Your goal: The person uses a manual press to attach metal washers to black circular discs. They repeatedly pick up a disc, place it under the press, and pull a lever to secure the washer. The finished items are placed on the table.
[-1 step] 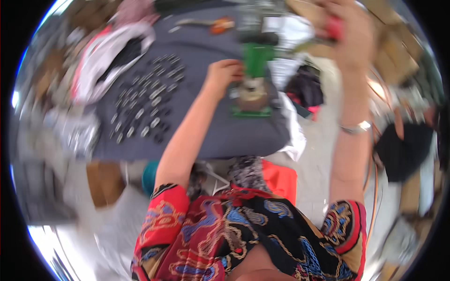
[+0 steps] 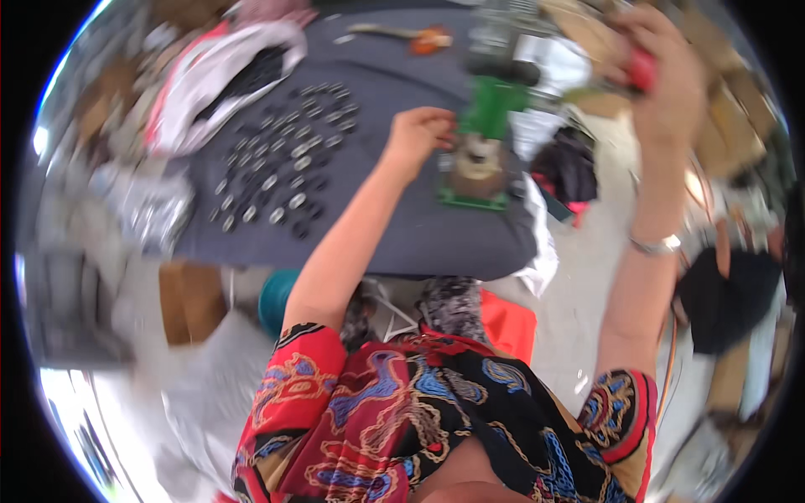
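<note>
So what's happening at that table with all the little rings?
A person's left hand is up beside a green machine; the blur hides whether it holds anything. The right hand is raised, gripping a red knob. Lots of small rings, some dark and some shiny, lie spread on the dark tabletop to the left, near an open pale bag with dark stuff inside.
</note>
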A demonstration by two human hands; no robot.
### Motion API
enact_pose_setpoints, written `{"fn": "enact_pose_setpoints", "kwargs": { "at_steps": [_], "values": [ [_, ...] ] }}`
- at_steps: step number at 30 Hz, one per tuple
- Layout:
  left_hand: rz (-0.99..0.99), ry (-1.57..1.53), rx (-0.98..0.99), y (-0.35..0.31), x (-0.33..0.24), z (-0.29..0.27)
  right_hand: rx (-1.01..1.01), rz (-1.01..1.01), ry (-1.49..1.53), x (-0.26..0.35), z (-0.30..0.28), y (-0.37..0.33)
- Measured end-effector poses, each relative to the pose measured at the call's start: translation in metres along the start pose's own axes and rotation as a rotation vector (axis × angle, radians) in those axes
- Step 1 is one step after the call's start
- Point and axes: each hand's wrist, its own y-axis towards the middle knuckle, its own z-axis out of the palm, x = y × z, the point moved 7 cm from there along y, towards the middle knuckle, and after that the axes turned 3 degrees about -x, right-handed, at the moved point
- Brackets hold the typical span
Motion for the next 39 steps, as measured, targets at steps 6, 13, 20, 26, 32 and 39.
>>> {"fn": "enact_pose_setpoints", "kwargs": {
  "at_steps": [6, 13, 20, 26, 32, 39],
  "values": [
    [0.352, 0.473, -0.470, -0.155, -0.039, -0.121, 0.260, 0.147, 0.159, -0.037, -0.050, 0.030],
    [0.330, 0.751, -0.915, -0.242, -0.022, -0.265, 0.124, 0.170, 0.078, -0.028, -0.036, 0.024],
    [0.522, 1.161, -0.515, -0.229, -0.042, -0.182, 0.089, 0.186, 0.077, -0.028, -0.037, 0.023],
    [0.369, 1.325, -0.492, -0.221, -0.025, -0.181, -0.012, 0.177, -0.088, -0.025, -0.037, 0.022],
    [0.504, 1.083, -0.542, -0.219, -0.027, -0.188, 0.079, 0.191, 0.096, -0.051, -0.066, 0.037],
    [0.538, 1.209, -0.664, -0.239, -0.030, -0.197, 0.114, 0.182, 0.104, -0.039, -0.047, 0.029]
  ]
}}
